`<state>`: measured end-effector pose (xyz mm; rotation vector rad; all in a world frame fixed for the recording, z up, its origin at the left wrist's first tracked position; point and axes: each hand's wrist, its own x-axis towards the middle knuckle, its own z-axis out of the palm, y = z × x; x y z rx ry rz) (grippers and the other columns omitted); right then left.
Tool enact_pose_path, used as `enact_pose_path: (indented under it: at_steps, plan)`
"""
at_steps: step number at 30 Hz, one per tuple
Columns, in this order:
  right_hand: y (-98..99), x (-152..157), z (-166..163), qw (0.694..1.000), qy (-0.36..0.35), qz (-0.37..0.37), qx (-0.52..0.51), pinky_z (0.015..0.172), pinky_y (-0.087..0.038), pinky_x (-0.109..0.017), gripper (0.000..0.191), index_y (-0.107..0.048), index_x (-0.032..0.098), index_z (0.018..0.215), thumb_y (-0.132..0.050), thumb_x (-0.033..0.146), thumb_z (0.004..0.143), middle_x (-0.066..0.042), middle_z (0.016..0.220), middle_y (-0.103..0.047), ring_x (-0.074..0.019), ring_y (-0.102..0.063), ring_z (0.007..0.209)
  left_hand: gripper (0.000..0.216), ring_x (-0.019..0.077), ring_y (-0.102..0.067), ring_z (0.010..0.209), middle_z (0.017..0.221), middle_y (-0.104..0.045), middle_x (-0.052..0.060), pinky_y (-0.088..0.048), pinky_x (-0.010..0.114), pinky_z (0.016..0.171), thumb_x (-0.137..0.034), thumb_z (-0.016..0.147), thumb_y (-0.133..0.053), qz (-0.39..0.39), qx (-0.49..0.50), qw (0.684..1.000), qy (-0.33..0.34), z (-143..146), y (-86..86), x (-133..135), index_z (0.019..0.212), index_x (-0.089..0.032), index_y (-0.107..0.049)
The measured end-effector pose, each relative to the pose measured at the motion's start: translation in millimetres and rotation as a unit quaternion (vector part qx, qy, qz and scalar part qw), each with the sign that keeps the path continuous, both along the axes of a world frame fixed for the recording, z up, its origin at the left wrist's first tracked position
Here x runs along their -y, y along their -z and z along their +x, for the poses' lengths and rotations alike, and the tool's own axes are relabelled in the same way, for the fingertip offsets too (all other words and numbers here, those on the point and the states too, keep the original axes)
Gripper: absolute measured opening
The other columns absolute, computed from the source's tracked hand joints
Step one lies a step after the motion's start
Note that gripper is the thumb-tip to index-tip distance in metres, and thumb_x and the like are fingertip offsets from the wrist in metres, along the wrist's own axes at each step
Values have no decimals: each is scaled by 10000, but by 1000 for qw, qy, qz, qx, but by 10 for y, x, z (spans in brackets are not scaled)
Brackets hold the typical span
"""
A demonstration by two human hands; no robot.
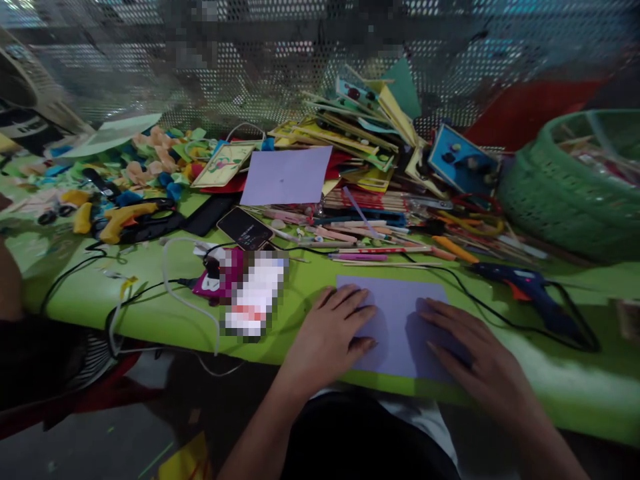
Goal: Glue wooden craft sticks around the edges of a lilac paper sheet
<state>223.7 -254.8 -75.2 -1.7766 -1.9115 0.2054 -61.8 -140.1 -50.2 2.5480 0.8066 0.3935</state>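
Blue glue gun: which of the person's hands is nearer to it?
Right. The right hand is on the nearer purple sheet, left of the blue glue gun; the left hand is farther off, at the sheet's left side.

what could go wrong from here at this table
The right hand might catch the black cord nearby and drag the blue glue gun. The gun could burn if hot, which the picture does not show. The nearer purple sheet, close to the front edge of the green table, might slip off if let go.

2 hands (pixel 333 333) (pixel 473 343) on purple paper (pixel 395 313)
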Motion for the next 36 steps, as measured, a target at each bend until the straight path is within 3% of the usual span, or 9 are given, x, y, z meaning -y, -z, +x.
enact_pose_path:
  at_steps: [8,27,36]
  plan:
    - [-22,-8,13,999,-19,12,34,1081,-575,-500,358,-672,338,1336,-617,364,983,-49,1463,-688,-282,-649,1331,443,267,-387,1559,1647,-498,12,-288,534,1297,-451,1051,-597,7,5,1000,11,1,-4,-2,1461,-282,-603]
    - [16,-22,25,999,3,-3,51,1085,-566,-544,410,-654,349,1386,-611,419,984,-55,1480,-675,-313,-643,1340,433,271,-412,1535,1610,-543,16,-291,509,1304,-475,1043,-603,15,47,998,40,-22,24,23,1420,-264,-637]
    - [4,37,-7,999,27,30,26,1131,-535,-505,403,-623,343,1391,-621,358,988,-61,1505,-650,-282,-620,1369,411,265,-433,1523,1585,-571,15,-294,501,1306,-458,1028,-636,17,45,998,43,-18,10,6,1398,-279,-660]
